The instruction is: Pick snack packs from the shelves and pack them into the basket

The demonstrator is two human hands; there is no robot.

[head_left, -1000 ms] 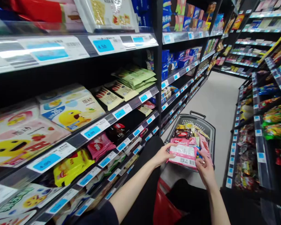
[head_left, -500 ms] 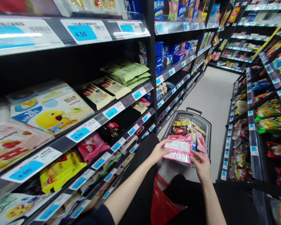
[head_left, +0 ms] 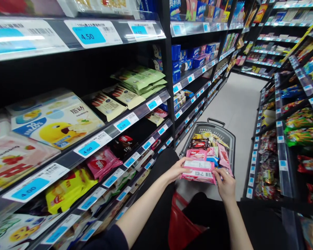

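Observation:
A pink wafer packet with a white label panel and a barcode is held between my two hands. My left hand grips its left end, thumb on top. At the right end, the fingers of my right hand pinch the wrapper's edge. Directly beyond the packet is a grey shopping basket on the floor. Inside it lie a brown wafer packet, another pink packet and several yellow and pink snack bags. The held packet hides the basket's near end.
Snack shelves with price tags run along my left, close to my arm. Slanted racks of bagged snacks line the right side. The aisle floor stretches ahead to more shelving. Red material shows between my black-clad legs.
The pink packet has tilted in my hands, so its barcode and brand lettering now show where there was glare. My right hand has shifted slightly along its edge.

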